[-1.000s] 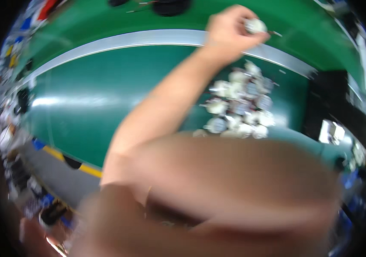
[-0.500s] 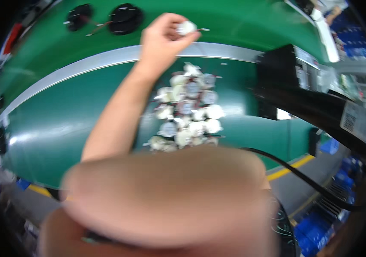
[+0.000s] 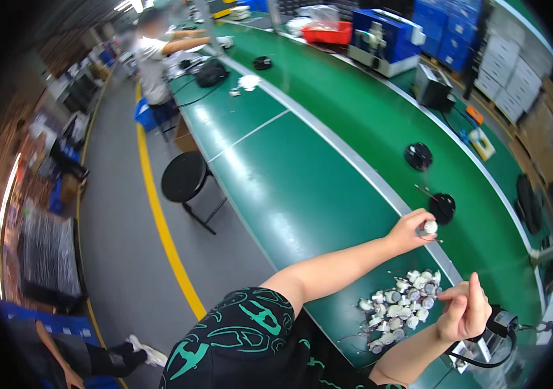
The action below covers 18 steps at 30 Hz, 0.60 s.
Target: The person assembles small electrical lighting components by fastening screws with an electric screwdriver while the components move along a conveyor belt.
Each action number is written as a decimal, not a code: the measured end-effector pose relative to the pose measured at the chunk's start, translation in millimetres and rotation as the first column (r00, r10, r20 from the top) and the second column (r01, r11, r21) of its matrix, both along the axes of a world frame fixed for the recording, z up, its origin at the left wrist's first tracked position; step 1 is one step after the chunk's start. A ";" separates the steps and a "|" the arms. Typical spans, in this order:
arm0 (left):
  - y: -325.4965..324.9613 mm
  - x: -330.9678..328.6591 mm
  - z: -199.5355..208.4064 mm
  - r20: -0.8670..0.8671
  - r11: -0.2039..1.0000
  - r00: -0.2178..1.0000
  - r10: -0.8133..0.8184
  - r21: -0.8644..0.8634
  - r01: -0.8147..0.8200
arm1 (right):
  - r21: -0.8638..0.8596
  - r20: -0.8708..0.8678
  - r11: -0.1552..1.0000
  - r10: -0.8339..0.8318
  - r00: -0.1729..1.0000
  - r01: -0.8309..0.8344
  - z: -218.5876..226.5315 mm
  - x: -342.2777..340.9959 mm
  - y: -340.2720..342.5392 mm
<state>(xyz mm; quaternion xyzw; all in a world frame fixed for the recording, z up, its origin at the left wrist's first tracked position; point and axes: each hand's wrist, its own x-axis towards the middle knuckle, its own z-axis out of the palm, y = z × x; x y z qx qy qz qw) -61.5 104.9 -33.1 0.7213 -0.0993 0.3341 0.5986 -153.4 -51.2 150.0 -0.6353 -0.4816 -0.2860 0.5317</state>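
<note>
My left hand [image 3: 412,231] reaches out over the metal rail at the edge of the green belt. Its fingers are closed on a small round white part with wire leads [image 3: 430,227]. My right hand [image 3: 467,312] is raised beside a pile of similar white and silver round parts with wires [image 3: 398,307] on the green table. Its index finger is stretched up, the thumb stands apart, and I see nothing in it. Just beyond my left hand, a black round unit [image 3: 442,207] with a wire lies on the belt, and another black round unit [image 3: 418,156] lies farther along.
A black device with a cable [image 3: 502,320] stands close to my right hand. The metal rail [image 3: 354,162] divides table from belt. A black stool [image 3: 184,177] stands on the left by the table. Farther off, a person [image 3: 154,65] works at the same table.
The view has swung left, now showing the aisle and the far table. My right hand, a blur close to the camera before, is lowered beside the pile. My left hand still holds the white part.
</note>
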 end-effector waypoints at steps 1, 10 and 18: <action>10.1 -14.3 -1.4 -0.048 0.999 0.999 0.021 -0.030 -0.023 | -0.029 0.037 0.999 -0.019 0.999 0.020 4.1 -1.9 1.4; 98.8 -151.4 -23.6 -0.281 0.996 0.959 0.025 -0.075 -0.048 | -0.054 0.139 0.968 0.250 0.958 -0.245 20.2 -51.7 14.4; 106.0 -184.6 7.7 -0.193 0.979 0.978 -0.084 0.165 0.116 | -0.161 -0.803 0.831 0.204 0.560 -0.533 -87.5 -161.2 48.8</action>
